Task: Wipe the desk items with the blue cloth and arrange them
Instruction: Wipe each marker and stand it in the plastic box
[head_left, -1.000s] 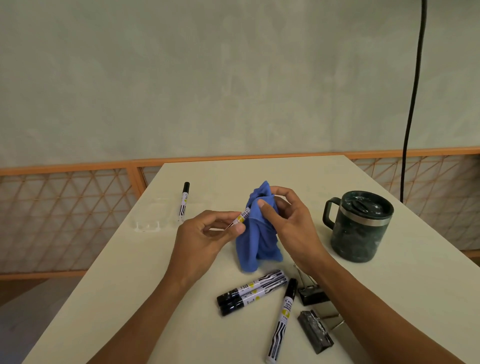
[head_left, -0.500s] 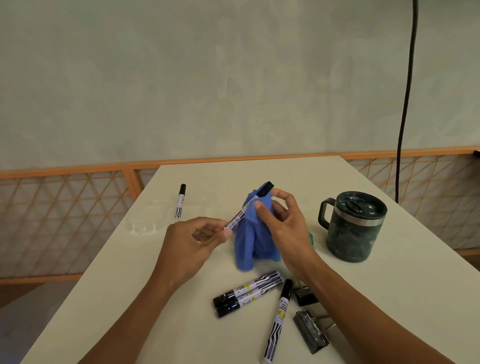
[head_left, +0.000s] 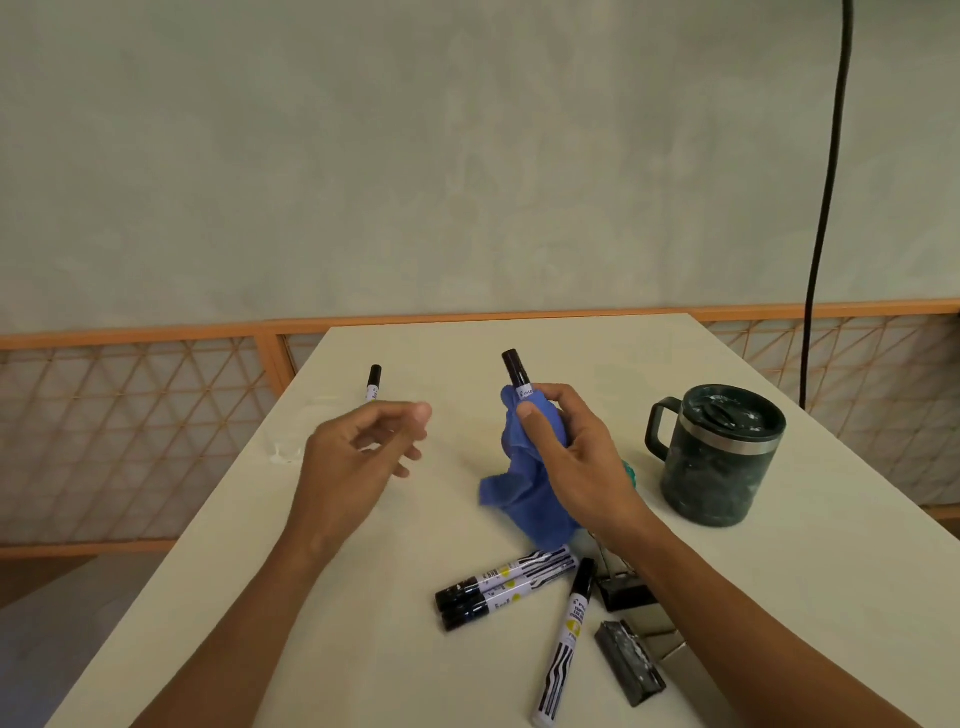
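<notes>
A: Where was the marker (head_left: 516, 370)?
B: In our right hand (head_left: 576, 467), wrapped w/ the blue cloth (head_left: 524, 499), above the desk (head_left: 597, 353); left hand (head_left: 353, 462) hung loose, empty. Light, stiff, prob. slick — we'd grip mid-barrel.

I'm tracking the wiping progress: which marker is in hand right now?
The marker standing cap-up in the right hand, wrapped in the blue cloth. The others all lie flat on the desk.

Cloth-wrapped marker (head_left: 515, 370) in right hand (head_left: 576, 462)
</notes>
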